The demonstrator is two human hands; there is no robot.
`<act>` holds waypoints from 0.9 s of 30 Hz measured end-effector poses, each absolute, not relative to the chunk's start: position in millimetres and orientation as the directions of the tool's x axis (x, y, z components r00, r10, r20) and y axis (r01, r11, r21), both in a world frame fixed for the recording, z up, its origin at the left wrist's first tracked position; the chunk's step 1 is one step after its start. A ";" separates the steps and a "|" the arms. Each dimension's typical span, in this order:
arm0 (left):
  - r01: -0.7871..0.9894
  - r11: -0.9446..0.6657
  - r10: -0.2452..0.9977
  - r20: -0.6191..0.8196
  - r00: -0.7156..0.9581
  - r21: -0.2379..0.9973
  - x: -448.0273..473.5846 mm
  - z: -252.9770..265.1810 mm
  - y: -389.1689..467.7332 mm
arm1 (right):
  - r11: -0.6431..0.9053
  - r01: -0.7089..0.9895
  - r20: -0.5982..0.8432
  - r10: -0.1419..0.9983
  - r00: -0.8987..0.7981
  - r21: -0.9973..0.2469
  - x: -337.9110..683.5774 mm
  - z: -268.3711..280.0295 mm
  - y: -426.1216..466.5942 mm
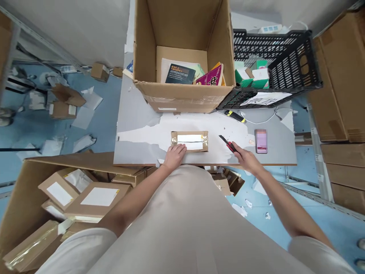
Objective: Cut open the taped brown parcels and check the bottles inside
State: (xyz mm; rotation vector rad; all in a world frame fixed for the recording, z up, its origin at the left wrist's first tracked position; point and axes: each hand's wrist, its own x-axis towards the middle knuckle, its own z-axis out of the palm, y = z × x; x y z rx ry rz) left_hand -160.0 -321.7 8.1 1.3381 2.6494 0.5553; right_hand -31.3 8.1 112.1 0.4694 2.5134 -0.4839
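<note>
Small carton (194, 141) is lying lengthwise along the table's (139, 149) near edge; left hand (173, 155) (nearer, I'm seeing) is resting flat on it; right hand (245, 156) is gripping a cutter (227, 144) off its right end.

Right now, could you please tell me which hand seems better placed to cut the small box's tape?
Probably the right hand: it holds the red-handled cutter beside the small box, while the left hand rests on its near edge.

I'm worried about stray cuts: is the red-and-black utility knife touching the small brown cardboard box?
Apart. The head view plainly shows a strip of white tabletop between the box and the knife.
</note>
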 end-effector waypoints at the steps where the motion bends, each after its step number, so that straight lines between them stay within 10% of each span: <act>1: 0.748 0.547 0.794 0.050 -0.606 0.376 -163.4 14.8 -319.1 | 0.774 0.515 -0.564 0.254 -0.786 -0.368 -30.9 103.6 -0.2; 7: 0.703 0.627 0.757 -0.052 -0.651 0.336 -196.7 37.4 -294.4 | 0.366 0.669 -0.622 0.254 -0.741 -0.647 -34.4 77.7 -47.6; 16: 0.684 0.651 0.743 -0.091 -0.663 0.331 -202.4 31.4 -286.4 | 0.549 0.580 -0.541 0.254 -0.802 -0.602 -37.7 76.9 -49.6; 21: 0.669 0.655 0.729 -0.064 -0.681 0.351 -201.5 30.7 -286.0 | 0.771 0.472 -0.492 0.240 -0.837 -0.427 -41.5 91.1 -59.1; 27: 0.647 0.671 0.707 -0.049 -0.705 0.362 -198.8 31.5 -283.5 | 0.927 0.368 -0.575 0.342 -0.744 0.074 -65.0 118.0 -98.5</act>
